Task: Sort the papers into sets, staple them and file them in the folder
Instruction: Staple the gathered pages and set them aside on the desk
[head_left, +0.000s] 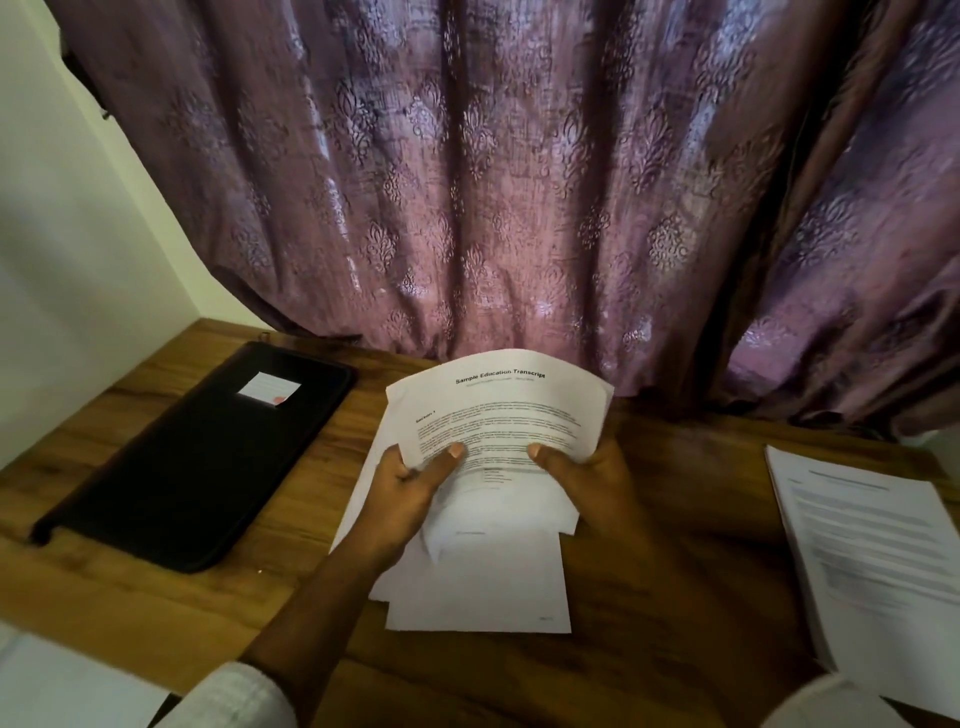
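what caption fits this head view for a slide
Left hand and right hand hold papers above a desk, black folder at left, another stack at right.

home rm, damask curtain (467, 182), wooden desk (649, 519)

Heading: I read "Sample Education Transcript" in bold black, centred at the head of the top sheet (498, 410).
Subtitle: there is one grey line under that heading, too blurred for me to read.
Side heading: a bold word sits at the left margin of the same sheet, perhaps "Section 1"; I cannot be sure.
Body text: the paragraphs are too small to read.
Folder label: the white label (270, 388) on the black folder (197, 457) bears faint lines and a reddish mark, and I can read nothing there.
Right papers: the stack of papers (872, 540) on the worktop (675, 519) shows a heading and lines, all blurred.
Footer: the small print on the lower sheet (478, 587) is unreadable.
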